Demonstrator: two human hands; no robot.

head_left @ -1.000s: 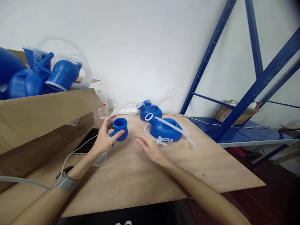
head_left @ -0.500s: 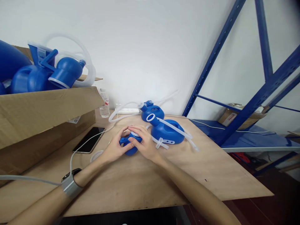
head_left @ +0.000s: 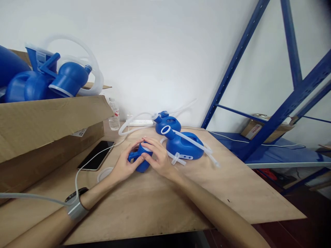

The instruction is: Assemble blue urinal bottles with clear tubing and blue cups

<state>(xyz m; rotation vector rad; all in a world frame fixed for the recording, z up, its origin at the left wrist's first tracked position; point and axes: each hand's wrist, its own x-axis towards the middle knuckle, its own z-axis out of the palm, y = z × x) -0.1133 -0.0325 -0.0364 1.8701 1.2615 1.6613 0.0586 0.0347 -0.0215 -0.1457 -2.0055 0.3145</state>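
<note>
Both hands hold a small blue plastic cup-shaped piece with a handle point(head_left: 143, 166) low over the wooden table. My left hand point(head_left: 126, 161) curls round its handle side, thumb against the body. My right hand point(head_left: 160, 159) wraps over the top and far side, its thumb meeting the left thumb in front. A whitish part shows at the top, mostly covered by fingers. Just right of the hands lies a blue jug-like bottle point(head_left: 186, 146) with a clear tube point(head_left: 192, 140) across it. Behind it is a similar blue bottle point(head_left: 168, 127). A translucent round lid or ring point(head_left: 104, 173) lies by my left forearm.
A cardboard box point(head_left: 54, 115) full of blue bottles and tubes stands at left. A phone point(head_left: 97, 155), a water bottle point(head_left: 114, 117) and a white power strip point(head_left: 141, 122) lie along the table. A cable point(head_left: 76, 182) crosses my left wrist. Blue metal shelving point(head_left: 266, 124) rises at right.
The hands have turned the blue piece slightly and shifted it a little left; more of its front side shows. Both hands keep their hold. The view has moved slightly.
</note>
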